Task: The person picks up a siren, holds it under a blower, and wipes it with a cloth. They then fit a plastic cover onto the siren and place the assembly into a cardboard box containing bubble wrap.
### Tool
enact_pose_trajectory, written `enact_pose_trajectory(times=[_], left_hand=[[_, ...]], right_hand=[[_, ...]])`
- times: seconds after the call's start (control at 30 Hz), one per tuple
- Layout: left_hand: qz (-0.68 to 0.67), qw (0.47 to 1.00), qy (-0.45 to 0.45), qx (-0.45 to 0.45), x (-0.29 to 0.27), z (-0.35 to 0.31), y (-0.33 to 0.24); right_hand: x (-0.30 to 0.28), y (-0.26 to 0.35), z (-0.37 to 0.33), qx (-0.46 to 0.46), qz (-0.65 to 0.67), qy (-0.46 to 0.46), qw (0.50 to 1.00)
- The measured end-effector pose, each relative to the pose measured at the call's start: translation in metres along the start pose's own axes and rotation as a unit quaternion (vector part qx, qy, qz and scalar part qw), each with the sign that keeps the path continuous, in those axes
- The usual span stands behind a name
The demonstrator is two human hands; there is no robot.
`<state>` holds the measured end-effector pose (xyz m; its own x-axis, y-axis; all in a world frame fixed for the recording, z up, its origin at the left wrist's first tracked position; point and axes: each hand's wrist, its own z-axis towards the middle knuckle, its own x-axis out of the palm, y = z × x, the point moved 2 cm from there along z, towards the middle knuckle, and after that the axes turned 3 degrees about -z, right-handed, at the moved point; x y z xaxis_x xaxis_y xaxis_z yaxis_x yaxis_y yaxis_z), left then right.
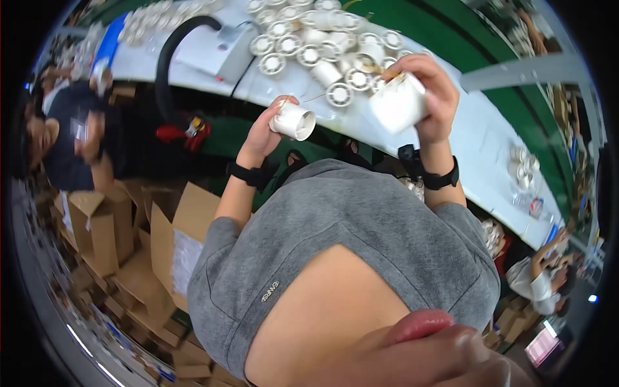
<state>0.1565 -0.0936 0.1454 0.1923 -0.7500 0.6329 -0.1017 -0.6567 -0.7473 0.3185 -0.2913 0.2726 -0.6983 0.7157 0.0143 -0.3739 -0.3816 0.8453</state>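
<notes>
White and smooth, a hollow cylindrical fitting (288, 120) sits gripped in the left hand (260, 133) by the surface (493, 138); the right hand (441, 103) clasps another white cylinder (394, 108). Beyond are heaped round-ended fittings (309, 55), a grey box (235, 55) and a curved black hose (166, 68). An open cardboard carton (162, 242) holds pale wrapping (185, 258).

This looks like a factory workshop: a long white bench (480, 151) runs through it, with look-alike white parts (289, 45) heaped toward its far edge. Open cardboard cartons (196, 209) crowd the floor off its near edge, with co-workers (71, 151) to left and right.
</notes>
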Motion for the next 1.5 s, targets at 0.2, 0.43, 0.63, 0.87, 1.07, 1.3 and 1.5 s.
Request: enact_pose_trajectory(times=[0.2,0.43,0.63,0.87,1.07,1.3,1.5], left_hand=[[-0.094,0.995,-0.034,-0.026,0.051,0.029,0.035],[-0.071,0.993,-0.09,-0.018,0.082,0.039,0.056],[-0.089,0.984,-0.156,0.006,0.079,0.025,0.064],[-0.064,0.979,-0.193,0.022,0.027,-0.005,0.079],[0.018,0.947,-0.319,-0.043,-0.059,-0.066,0.089],[-0.354,0.8,-0.484,0.009,-0.194,-0.122,0.093],[-0.398,0.766,-0.504,0.037,-0.258,-0.091,0.066]], right_hand=[[-0.203,-0.078,-0.088,0.193,-0.184,-0.343,0.901],[-0.25,-0.149,-0.126,0.374,0.129,-0.552,0.734],[-0.276,-0.186,-0.125,0.274,-0.47,-0.31,0.779],[-0.229,-0.122,-0.122,0.143,-0.406,-0.309,0.848],[-0.102,-0.062,-0.056,0.132,-0.278,-0.202,0.93],[0.071,-0.043,-0.027,0.073,-0.28,0.068,0.955],[0.131,-0.016,-0.038,0.052,-0.315,0.14,0.937]])
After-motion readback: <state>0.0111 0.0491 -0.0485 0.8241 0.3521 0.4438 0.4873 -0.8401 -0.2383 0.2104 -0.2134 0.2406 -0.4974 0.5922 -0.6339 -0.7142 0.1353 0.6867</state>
